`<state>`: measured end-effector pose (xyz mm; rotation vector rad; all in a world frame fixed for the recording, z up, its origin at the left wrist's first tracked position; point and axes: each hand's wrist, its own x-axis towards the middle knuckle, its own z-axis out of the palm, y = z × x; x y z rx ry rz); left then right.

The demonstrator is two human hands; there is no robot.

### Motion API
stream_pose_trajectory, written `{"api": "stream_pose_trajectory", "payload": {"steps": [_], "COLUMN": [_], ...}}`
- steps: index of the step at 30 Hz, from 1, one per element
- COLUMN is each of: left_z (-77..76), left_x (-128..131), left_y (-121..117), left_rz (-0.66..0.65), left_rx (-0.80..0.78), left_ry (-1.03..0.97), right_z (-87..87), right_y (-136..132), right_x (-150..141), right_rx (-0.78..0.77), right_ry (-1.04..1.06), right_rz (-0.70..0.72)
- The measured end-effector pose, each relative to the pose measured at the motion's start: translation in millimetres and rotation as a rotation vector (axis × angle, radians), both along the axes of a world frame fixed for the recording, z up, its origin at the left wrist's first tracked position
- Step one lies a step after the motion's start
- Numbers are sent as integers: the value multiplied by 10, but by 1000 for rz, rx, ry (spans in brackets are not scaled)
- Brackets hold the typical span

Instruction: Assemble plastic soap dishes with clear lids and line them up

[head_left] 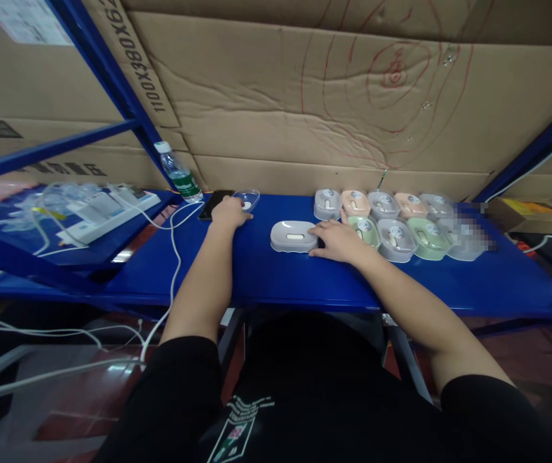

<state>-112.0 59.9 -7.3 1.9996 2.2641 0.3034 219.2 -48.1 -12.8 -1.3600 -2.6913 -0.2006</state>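
A grey oval soap-box-like case (293, 236) lies on the blue table (276, 276). My right hand (334, 240) rests at its right end, fingers curled against it. My left hand (228, 211) reaches to the far left of the table and closes on a clear plastic lid (247, 200) next to a black phone (214, 203). Behind and right of my right hand, several lidded cases in grey, pink and green (391, 218) stand in two rows.
A water bottle (179, 173) leans at the back left. White cables (174, 257) hang over the table's left edge from a power strip and bagged items (87, 209) on a side shelf. Cardboard sheets (304, 96) form the back wall. A blurred patch sits at the right.
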Motion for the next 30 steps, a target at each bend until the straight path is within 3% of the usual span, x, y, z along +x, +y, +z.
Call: {"api": "stream_pose_trajectory", "payload": {"steps": [5,10,12,14,17,20,25,28,30], "left_z": [40,174,223,264,310,338,331,309,293], "left_x": [83,256,343,439,581,681,721,706,701], "left_y": [-61,-212,-250,-277,-329,-397,-441,-435,-445], "left_rz": [-15,-97,-167,-250,-339,-402,-401,-374,-430], "left_rx": [-12,295,452,497,343,145,-16,34,91], "left_ry": [37,-95,-295,-591,-1011,-1209,-1171,-987,-836], "right_z": [-11,46,92,137,170,154,114,116,117], "right_y": [8,-17,-22,-11,30,66,69,63,60], "right_x": [11,6,13,33,82,122,119,104,99], "right_rx": [-10,-59,-42,22,158,234,182,127,105], "right_ry": [14,122,216,306,389,390,334,318,303], "right_rz": [11,-3,-9,-25,-49,-24,79,77,64]}}
